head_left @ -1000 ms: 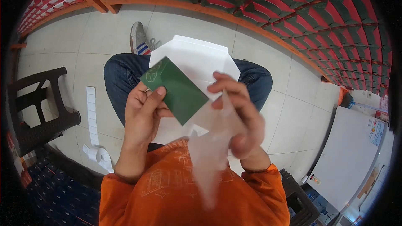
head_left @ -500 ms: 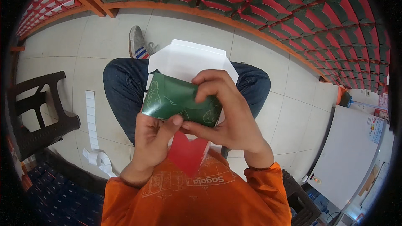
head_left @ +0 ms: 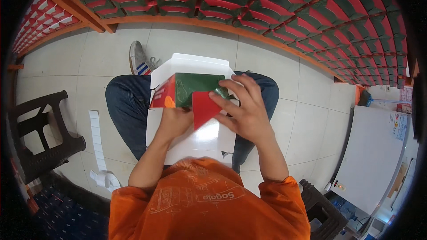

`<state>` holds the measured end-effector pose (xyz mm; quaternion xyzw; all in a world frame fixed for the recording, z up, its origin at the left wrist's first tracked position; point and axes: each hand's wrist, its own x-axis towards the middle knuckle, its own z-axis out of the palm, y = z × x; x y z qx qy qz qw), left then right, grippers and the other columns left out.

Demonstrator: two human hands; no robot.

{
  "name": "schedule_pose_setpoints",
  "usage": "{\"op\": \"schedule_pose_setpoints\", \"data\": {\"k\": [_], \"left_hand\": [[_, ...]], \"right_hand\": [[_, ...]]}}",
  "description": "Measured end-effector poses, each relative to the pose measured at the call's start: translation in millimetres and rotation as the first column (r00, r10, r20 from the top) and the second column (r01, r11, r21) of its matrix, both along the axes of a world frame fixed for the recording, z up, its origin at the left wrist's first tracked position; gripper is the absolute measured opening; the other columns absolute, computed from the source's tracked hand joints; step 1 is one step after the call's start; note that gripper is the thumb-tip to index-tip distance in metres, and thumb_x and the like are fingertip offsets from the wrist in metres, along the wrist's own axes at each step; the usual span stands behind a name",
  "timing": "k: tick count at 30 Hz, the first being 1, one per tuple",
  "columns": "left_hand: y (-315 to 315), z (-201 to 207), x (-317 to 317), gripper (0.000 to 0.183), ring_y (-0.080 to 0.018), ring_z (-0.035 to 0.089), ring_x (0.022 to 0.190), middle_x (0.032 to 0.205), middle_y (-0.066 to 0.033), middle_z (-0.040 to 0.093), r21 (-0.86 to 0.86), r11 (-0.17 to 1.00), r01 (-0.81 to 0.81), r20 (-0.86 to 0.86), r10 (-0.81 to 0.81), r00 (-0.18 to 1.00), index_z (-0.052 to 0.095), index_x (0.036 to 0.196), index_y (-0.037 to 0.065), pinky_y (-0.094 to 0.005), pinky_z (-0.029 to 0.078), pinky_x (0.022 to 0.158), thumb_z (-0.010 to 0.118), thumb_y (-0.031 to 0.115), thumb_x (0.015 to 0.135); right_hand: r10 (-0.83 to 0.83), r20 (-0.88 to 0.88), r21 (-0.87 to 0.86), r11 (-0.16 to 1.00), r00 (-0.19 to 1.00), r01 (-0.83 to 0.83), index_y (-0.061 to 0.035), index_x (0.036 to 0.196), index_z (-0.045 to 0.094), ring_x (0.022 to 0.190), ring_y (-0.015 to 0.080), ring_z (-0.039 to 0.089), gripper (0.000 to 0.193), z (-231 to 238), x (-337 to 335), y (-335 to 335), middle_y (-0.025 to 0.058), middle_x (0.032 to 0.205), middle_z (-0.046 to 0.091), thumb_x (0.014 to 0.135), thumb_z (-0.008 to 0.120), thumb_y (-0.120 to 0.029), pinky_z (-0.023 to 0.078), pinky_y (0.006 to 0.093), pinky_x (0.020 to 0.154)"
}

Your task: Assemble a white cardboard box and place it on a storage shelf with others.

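- Green-and-red box (head_left: 189,83): over the white cardboard (head_left: 211,140), between the knees (head_left: 124,93).
- Right hand (head_left: 243,106): grip clamped on the box, fingers against its red flap (head_left: 203,106).
- Left hand (head_left: 176,122): at the box's lower edge, fingertips hidden; cannot tell its grip.

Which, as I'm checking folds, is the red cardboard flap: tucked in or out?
Out: the red flap juts beyond the green cardboard box, the right hand touching it.

Box (head_left: 189,83) over carton (head_left: 209,143) between knees (head_left: 122,100), stool (head_left: 40,162) left, stacked boxes (head_left: 249,9) beyond
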<state>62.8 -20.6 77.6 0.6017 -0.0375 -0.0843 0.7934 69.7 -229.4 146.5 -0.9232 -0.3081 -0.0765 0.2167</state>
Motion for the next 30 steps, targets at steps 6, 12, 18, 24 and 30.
{"op": "schedule_pose_setpoints", "data": {"k": [6, 12, 18, 24, 30], "left_hand": [[36.8, 11.8, -10.6, 0.052, -0.0227, 0.056, 0.117, 0.122, -0.0154, 0.061, 0.387, 0.856, 0.343, 0.056, -0.393, 0.918, 0.052, 0.13, 0.003, -0.0388, 0.044, 0.101, 0.074, 0.008, 0.083], [117.0, 35.8, -4.3, 0.092, -0.0351, 0.045, 0.134, 0.138, -0.0292, 0.05, -0.554, 0.665, 0.501, 0.102, -0.543, 0.834, 0.037, 0.144, -0.004, -0.0437, 0.035, 0.111, 0.081, 0.042, 0.078], [67.8, 1.5, -57.6, 0.131, -0.0291, 0.039, 0.137, 0.152, -0.0164, 0.034, -0.587, 0.772, -0.243, -0.309, 0.064, 0.949, 0.026, 0.15, 0.0, -0.042, 0.035, 0.111, 0.089, 0.059, 0.052], [48.8, 33.3, -30.9, 0.111, -0.0297, 0.036, 0.139, 0.148, -0.0184, 0.035, -0.198, 0.948, 0.248, -0.048, -0.262, 0.964, 0.026, 0.149, -0.001, -0.0365, 0.026, 0.113, 0.082, 0.041, 0.062], [53.3, 37.4, -26.6, 0.113, -0.0324, 0.032, 0.141, 0.15, -0.0223, 0.033, 0.087, 0.991, 0.104, 0.196, -0.119, 0.973, 0.025, 0.15, -0.005, -0.0373, 0.021, 0.116, 0.08, 0.042, 0.063]], "right_hand": [[0.185, -0.26, 0.025, 0.983, 0.948, -0.185, -0.018, 0.139, 0.05, 0.121, 0.0356, 0.051, 0.093, 19.2, 6.5, 20.4, 0.0141, 0.134, 0.049, 0.055, 0.091, -0.018, 0.047, 0.0447, 0.095], [0.177, -0.554, 0.768, 0.486, 0.814, 0.417, -0.0056, 0.128, 0.056, 0.104, 0.0199, 0.063, 0.057, -6.4, 6.9, -3.9, 0.0103, 0.11, 0.064, 0.079, 0.081, -0.02, 0.053, 0.0361, 0.088], [0.236, -0.833, 0.495, 0.72, 0.5, 0.486, -0.0015, 0.108, 0.063, 0.096, 0.0187, 0.063, 0.034, -36.0, -10.1, 34.1, 0.0142, 0.105, 0.067, 0.091, 0.068, -0.031, 0.05, 0.0324, 0.086], [0.045, -0.009, 0.541, 0.84, 0.999, -0.033, -0.0144, 0.12, 0.066, 0.116, 0.0401, 0.044, 0.067, -18.9, -8.3, 52.2, 0.0192, 0.132, 0.046, 0.086, 0.051, -0.07, 0.033, 0.0499, 0.101], [-0.136, 0.148, 0.581, 0.814, 0.98, 0.026, -0.0086, 0.089, 0.076, 0.098, 0.0291, 0.05, 0.069, -28.1, -21.1, 61.9, 0.013, 0.102, 0.055, 0.102, 0.028, -0.057, 0.043, 0.0446, 0.091]]}}
